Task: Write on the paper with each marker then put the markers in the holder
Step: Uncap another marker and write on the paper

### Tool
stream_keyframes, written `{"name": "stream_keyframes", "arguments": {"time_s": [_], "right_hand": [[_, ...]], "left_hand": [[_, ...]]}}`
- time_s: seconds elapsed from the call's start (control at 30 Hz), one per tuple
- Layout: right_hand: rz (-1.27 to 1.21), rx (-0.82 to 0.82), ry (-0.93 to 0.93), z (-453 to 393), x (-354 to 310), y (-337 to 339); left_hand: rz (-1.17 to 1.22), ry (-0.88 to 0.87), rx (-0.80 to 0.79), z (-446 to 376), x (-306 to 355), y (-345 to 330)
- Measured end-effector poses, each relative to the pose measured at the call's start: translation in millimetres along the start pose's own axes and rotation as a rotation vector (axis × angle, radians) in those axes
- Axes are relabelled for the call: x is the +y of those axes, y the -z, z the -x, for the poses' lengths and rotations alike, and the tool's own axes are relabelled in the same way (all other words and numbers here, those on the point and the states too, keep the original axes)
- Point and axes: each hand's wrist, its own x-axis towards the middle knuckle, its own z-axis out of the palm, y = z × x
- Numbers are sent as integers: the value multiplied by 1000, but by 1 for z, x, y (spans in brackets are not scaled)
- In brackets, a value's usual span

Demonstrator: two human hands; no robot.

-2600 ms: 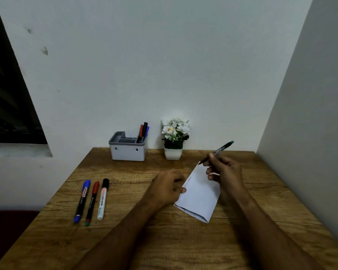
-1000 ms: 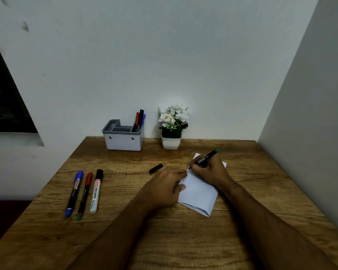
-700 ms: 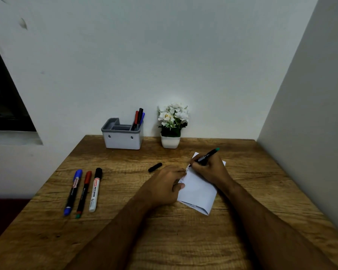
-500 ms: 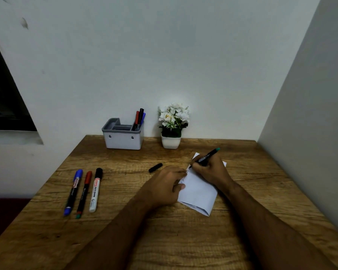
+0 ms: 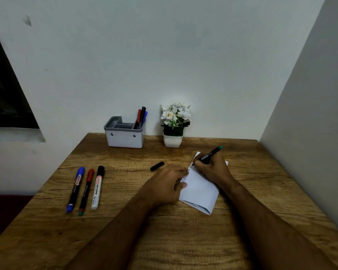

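R hand (image 5: 213,168) has dropped from mid-air w/ green-ended marker (image 5: 211,154) pinched, tip on folded paper (image 5: 200,190) that L hand (image 5: 167,184) presses flat; holder (image 5: 125,137) sits far-left of grip, loose cap (image 5: 157,166) nearer L.

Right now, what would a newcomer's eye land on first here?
The right hand writing with a marker on folded paper, steadied by the left hand. Next, three markers lined up at the table's left, and the holder by the wall.
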Motion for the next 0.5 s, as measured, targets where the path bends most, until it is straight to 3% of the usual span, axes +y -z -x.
{"name": "stream_keyframes", "arguments": {"time_s": [0.5], "right_hand": [[-1,50,-24,0,0,-1]], "left_hand": [[-5,9,8,0,-2,-3]]}}
